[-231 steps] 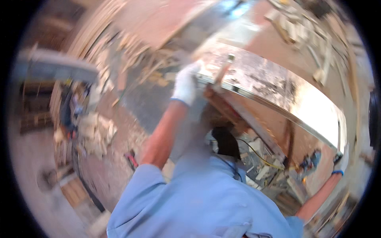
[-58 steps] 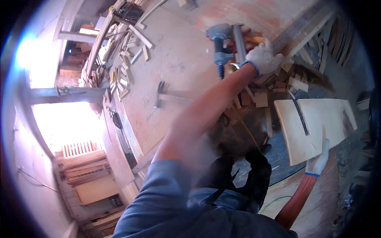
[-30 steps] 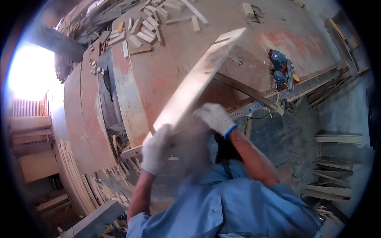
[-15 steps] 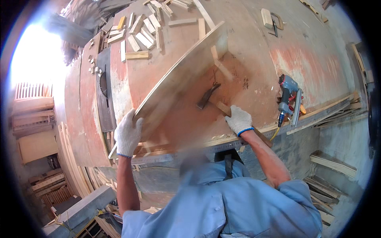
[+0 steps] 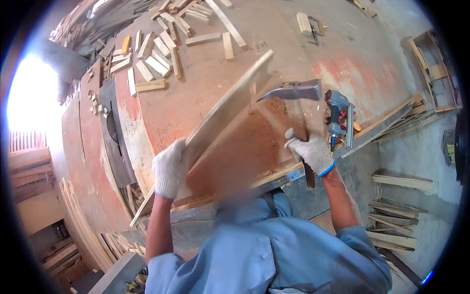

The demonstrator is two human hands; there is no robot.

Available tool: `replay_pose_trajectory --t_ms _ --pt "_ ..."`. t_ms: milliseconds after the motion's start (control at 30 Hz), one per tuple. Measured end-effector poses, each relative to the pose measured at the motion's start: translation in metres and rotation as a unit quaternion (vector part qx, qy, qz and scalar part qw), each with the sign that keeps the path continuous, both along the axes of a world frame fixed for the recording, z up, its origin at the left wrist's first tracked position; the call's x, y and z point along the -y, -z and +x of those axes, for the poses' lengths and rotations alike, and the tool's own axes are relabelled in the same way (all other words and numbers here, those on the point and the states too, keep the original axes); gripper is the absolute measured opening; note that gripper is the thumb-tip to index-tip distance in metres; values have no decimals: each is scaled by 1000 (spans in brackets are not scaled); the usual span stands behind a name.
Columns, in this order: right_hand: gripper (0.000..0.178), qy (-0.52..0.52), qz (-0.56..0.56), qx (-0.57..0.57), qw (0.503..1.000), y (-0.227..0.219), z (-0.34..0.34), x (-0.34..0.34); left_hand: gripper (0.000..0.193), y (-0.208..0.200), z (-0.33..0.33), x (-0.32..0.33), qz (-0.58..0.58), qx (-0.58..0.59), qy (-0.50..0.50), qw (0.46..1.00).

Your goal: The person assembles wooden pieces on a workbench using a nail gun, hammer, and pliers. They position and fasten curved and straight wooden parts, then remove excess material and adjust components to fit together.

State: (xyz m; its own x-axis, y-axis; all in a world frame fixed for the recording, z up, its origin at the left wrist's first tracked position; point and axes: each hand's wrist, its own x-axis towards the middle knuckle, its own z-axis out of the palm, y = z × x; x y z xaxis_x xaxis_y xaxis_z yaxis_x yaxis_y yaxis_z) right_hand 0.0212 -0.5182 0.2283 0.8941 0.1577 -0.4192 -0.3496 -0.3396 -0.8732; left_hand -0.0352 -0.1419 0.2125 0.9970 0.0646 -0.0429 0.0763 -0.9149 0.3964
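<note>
My left hand (image 5: 170,169), in a white knit glove, is closed round the upper edge of a thin wooden board (image 5: 229,104). The board stands tilted on the workbench, running from the front edge toward the middle. Gloved as well, my right hand (image 5: 313,153) is wrapped round the handle of a claw hammer (image 5: 296,91). The hammer is held up over the bench, its head right of the board and its claw pointing left. Below the hand, the handle's end shows. A grey nail gun (image 5: 338,115) lies just right of the hammer.
Several short wood blocks (image 5: 152,85) lie scattered at the far left. A saw blade (image 5: 111,126) stands up through a dark slot on the left. A measuring strip (image 5: 295,174) runs along the front edge. At the back lies a clamp (image 5: 318,28) beside a wood block.
The hammer has come up off the bench and its head has swung right and turned. The board stands steeper, its edge turned more upright. My view has shifted a little to the right.
</note>
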Motion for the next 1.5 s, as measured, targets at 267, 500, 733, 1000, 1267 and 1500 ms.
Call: replay_pose_trajectory --t_ms 267,500,733,1000,1267,1500 --pt "11 110 15 -78 991 -18 4 10 65 15 -49 -1 35 28 110 993" --pt "11 103 -18 -96 990 -13 -4 21 72 9 -51 6 31 -24 125 991" --pt "17 117 -45 -107 986 -4 2 24 70 12 -54 8 25 9 131 991" --pt "25 83 -108 -109 985 -14 8 29 68 6 -56 15 10 16 116 993" --pt "17 86 -138 -110 981 8 -11 30 66 9 -64 18 13 17 113 993" --pt "14 25 -217 -17 976 34 -29 42 73 15 -68 18 17 3 122 992"
